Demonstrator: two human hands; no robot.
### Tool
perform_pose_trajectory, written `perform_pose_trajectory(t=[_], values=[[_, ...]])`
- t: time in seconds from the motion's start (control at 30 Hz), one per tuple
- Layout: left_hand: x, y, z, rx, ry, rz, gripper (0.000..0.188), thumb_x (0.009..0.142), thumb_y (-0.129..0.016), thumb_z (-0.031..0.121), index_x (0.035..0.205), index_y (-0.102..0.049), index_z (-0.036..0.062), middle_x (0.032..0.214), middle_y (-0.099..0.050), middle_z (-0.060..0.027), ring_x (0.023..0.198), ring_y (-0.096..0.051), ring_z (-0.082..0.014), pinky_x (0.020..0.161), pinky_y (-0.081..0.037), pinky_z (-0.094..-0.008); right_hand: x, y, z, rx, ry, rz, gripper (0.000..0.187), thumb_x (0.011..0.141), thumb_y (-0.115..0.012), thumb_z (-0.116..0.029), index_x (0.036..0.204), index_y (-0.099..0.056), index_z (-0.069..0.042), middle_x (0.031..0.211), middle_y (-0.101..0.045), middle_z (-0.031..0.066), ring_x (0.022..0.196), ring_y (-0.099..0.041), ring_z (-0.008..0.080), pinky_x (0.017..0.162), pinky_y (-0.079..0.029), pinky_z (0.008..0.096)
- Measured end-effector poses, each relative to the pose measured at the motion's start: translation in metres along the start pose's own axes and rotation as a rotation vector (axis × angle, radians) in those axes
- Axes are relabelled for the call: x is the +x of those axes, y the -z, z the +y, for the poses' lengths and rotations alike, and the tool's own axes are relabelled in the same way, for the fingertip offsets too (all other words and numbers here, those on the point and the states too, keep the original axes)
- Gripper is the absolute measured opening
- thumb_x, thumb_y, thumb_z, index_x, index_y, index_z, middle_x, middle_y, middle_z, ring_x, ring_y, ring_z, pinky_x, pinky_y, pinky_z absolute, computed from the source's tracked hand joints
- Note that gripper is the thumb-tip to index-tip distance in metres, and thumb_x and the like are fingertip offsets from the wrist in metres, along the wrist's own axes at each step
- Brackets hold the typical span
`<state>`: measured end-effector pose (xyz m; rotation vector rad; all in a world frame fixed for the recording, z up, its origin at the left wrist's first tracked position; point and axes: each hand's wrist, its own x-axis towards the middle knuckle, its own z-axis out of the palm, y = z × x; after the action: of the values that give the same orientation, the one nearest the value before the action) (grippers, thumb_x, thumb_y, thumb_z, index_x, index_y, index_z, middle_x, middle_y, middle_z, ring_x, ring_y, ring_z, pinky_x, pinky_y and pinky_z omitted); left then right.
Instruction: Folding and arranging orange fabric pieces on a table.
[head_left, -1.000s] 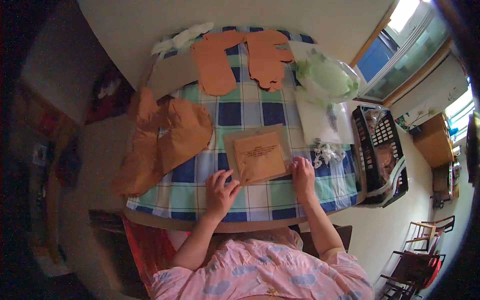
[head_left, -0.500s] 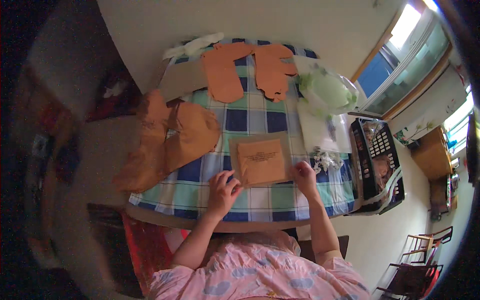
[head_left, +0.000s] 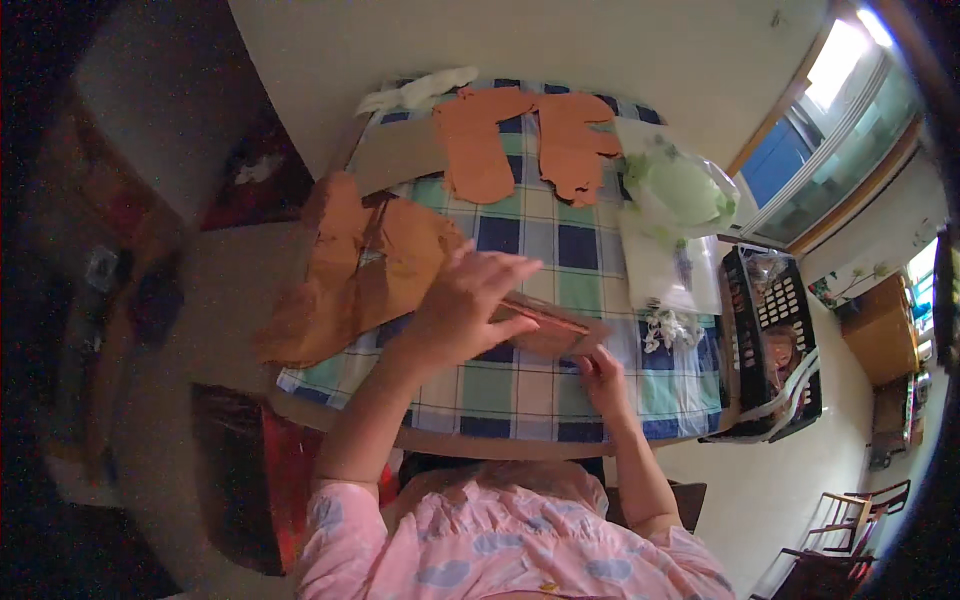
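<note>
A flat clear-sleeved packet (head_left: 552,326) with a folded orange-brown piece inside is tipped up, its edge toward me. My right hand (head_left: 602,380) pinches the packet's near right corner. Beside its left end, my left hand (head_left: 465,308) is raised, fingers stretched and thumb apart; whether the thumb touches the packet I cannot tell. Two orange-brown sock-shaped pieces, one on the left (head_left: 478,150) and one on the right (head_left: 575,145), lie at the far side of the checked cloth (head_left: 520,395). Large crumpled brown pieces (head_left: 400,265) are left of my left hand.
A clear bag with pale green contents (head_left: 680,195) lies at the far right, with small white crumpled bits (head_left: 672,328) nearer me. A black plastic crate (head_left: 770,330) stands beyond the table's right edge. A white strip (head_left: 418,90) and a grey-brown sheet (head_left: 400,155) lie far left.
The packet, flat on the cloth before, is now tilted up. My right hand has closed on its corner, and my left hand has risen and moved farther from me. The view has shifted slightly.
</note>
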<state>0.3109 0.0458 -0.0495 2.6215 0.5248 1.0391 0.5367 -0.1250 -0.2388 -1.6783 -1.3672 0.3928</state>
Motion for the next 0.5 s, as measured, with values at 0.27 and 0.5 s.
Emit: perform_pose_trajectory(t=[0.27, 0.5], values=[[-0.015, 0.031, -0.020, 0.211, 0.099, -0.475, 0.009, 0.076, -0.068, 0.014, 0.083, -0.069, 0.0086, 0.080, -0.066, -0.0084, 0.085, -0.061, -0.0289, 0.081, -0.048, -0.0410, 0.001, -0.016, -0.013, 0.276, -0.145, 0.013, 0.017, 0.086, -0.058, 0.005, 0.101, -0.059, -0.002, 0.083, -0.055, 0.0031, 0.077, -0.051, 0.0100, 0.068, -0.043, 0.0220], [-0.126, 0.233, -0.020, 0.585, 0.523, -0.059, 0.011, 0.073, -0.064, 0.002, 0.083, -0.069, 0.0043, 0.082, -0.065, -0.0120, 0.083, -0.061, -0.0306, 0.078, -0.047, -0.0390, 0.000, -0.005, -0.005, 0.197, -0.185, 0.065, 0.012, 0.094, -0.055, -0.009, 0.104, -0.060, -0.005, 0.088, -0.058, -0.0008, 0.081, -0.052, 0.0068, 0.070, -0.042, 0.0208]])
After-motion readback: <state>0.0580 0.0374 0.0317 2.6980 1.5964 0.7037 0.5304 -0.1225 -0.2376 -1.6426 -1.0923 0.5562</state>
